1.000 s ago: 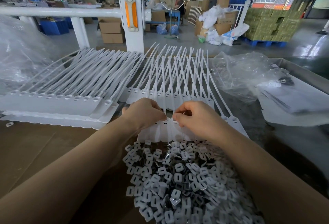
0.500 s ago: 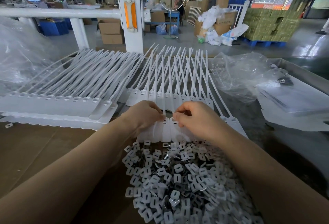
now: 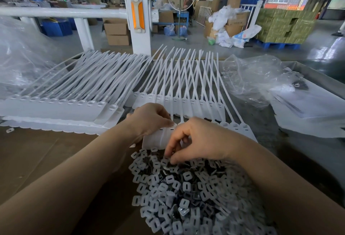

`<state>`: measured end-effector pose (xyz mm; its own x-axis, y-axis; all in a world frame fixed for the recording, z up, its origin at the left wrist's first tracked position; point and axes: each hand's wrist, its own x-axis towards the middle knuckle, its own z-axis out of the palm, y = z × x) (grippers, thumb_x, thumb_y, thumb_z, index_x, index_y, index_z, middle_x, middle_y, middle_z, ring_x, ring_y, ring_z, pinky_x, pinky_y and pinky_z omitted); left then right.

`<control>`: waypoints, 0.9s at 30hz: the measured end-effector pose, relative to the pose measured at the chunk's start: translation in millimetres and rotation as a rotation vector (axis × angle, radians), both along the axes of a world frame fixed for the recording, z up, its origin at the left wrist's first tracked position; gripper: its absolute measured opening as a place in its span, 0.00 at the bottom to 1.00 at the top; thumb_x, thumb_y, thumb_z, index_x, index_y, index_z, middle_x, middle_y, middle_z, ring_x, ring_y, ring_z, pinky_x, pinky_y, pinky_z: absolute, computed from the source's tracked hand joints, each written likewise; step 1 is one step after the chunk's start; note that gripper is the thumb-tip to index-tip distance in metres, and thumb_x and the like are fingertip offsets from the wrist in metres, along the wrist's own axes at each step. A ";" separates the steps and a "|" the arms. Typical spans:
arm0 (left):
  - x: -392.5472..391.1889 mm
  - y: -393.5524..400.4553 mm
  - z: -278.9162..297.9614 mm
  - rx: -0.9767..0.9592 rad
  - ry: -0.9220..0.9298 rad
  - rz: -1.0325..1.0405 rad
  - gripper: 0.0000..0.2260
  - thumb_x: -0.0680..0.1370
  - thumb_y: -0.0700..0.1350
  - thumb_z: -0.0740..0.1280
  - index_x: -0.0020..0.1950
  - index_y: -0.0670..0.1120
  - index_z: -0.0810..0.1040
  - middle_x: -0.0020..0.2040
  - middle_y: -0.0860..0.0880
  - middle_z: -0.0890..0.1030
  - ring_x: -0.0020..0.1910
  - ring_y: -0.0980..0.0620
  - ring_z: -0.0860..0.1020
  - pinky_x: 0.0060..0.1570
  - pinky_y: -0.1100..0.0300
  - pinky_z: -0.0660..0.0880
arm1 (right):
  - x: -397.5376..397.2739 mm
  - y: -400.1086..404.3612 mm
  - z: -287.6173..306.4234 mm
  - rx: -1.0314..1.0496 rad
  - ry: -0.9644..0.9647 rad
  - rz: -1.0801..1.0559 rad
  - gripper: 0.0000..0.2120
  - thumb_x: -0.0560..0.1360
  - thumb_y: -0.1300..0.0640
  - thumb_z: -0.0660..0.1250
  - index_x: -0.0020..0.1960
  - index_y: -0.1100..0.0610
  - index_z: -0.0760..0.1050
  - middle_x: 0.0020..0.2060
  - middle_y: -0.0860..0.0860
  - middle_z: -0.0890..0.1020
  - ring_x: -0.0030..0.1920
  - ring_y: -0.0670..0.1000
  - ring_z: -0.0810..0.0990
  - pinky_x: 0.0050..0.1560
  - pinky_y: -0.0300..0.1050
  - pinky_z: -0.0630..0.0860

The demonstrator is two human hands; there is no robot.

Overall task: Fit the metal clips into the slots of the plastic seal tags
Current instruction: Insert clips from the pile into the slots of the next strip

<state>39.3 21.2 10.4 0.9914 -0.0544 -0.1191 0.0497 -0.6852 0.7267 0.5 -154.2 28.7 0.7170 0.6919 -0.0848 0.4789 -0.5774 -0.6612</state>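
A: Clips (image 3: 186, 193) nearest, a loose heap of small metal squares with slotted middles, spread over the brown cardboard (image 3: 37, 160) between both forearms.

B: And the right hand (image 3: 194, 141)?

A: It reaches down at the far edge of that heap, thumb and forefinger curled and closing on a clip at their tips. Whether the clip is lifted clear of the pile, I cannot tell.

B: The left hand (image 3: 149, 120)?

A: Just beyond, fingers bent, thumb and fingertips pinching the head of a seal tag (image 3: 158, 137) in the nearest row, right at its slot.

B: Where do the tags lie?

A: That row of white plastic seal tags (image 3: 186, 89) fans away from the hands, flat heads near, long tails pointing off toward the table's far edge. To the left sits a stacked bundle of tags (image 3: 56, 104), heads aligned in a neat bank.

B: Anything beside them?

A: Crumpled clear plastic bags (image 3: 252, 77) on the right, more clear film on the left. Behind stands a white post (image 3: 138, 19) with an orange reflector and a white rail. Farther off, cardboard boxes (image 3: 115, 32) and a standing fan (image 3: 180, 1) on the warehouse floor.
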 end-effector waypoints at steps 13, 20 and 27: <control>-0.8 11.2 12.1 0.007 0.039 -0.140 0.07 0.74 0.45 0.75 0.47 0.44 0.81 0.39 0.51 0.80 0.37 0.57 0.76 0.38 0.65 0.70 | -4.7 4.7 2.6 -0.118 -0.030 0.033 0.03 0.72 0.51 0.75 0.44 0.45 0.82 0.37 0.36 0.81 0.40 0.34 0.78 0.41 0.31 0.72; -5.5 17.8 13.1 0.129 -0.053 -0.207 0.04 0.74 0.47 0.74 0.45 0.49 0.81 0.44 0.51 0.82 0.44 0.54 0.79 0.45 0.60 0.74 | 3.6 -2.6 0.9 0.141 0.041 -0.224 0.05 0.73 0.54 0.74 0.41 0.46 0.80 0.39 0.39 0.85 0.39 0.39 0.83 0.40 0.36 0.80; -9.9 8.1 17.3 -0.090 -0.173 -0.279 0.01 0.77 0.46 0.71 0.45 0.51 0.83 0.35 0.61 0.82 0.33 0.65 0.76 0.34 0.74 0.70 | 18.5 -12.7 -5.8 0.339 0.039 -0.504 0.04 0.75 0.57 0.72 0.46 0.48 0.83 0.36 0.41 0.85 0.35 0.35 0.80 0.32 0.28 0.70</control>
